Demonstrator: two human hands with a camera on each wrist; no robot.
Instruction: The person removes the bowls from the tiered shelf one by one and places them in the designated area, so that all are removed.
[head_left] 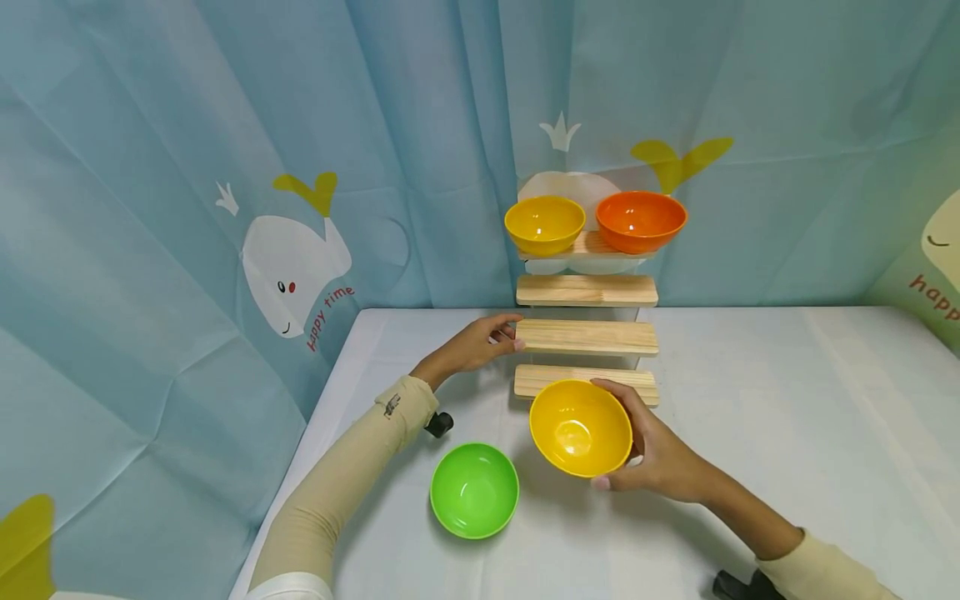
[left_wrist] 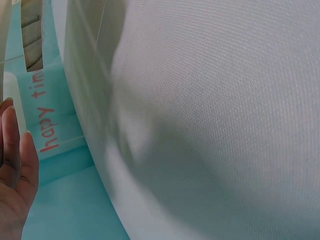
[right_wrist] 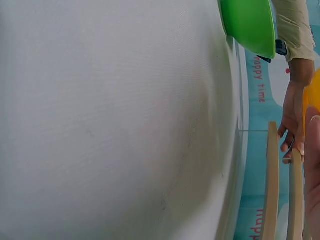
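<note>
My right hand (head_left: 656, 454) holds a yellow bowl (head_left: 577, 425) by its right side, fingers at the far rim and thumb at the near side. The bowl is raised and tilted toward me, overlapping the lowest step of a wooden stepped rack (head_left: 585, 336). At the rack's left end, my left hand (head_left: 472, 342) grips the second step from the bottom between thumb and fingers. In the right wrist view, the yellow bowl (right_wrist: 314, 95) shows only at the edge, with the rack steps (right_wrist: 272, 185) below it. A green bowl (head_left: 474, 492) stands on the table, nearer to me.
Another yellow bowl (head_left: 544, 225) and an orange bowl (head_left: 641, 221) sit side by side on the rack's top step. A blue curtain (head_left: 435, 167) printed with whales hangs behind the white-covered table (head_left: 787, 417) and along its left side.
</note>
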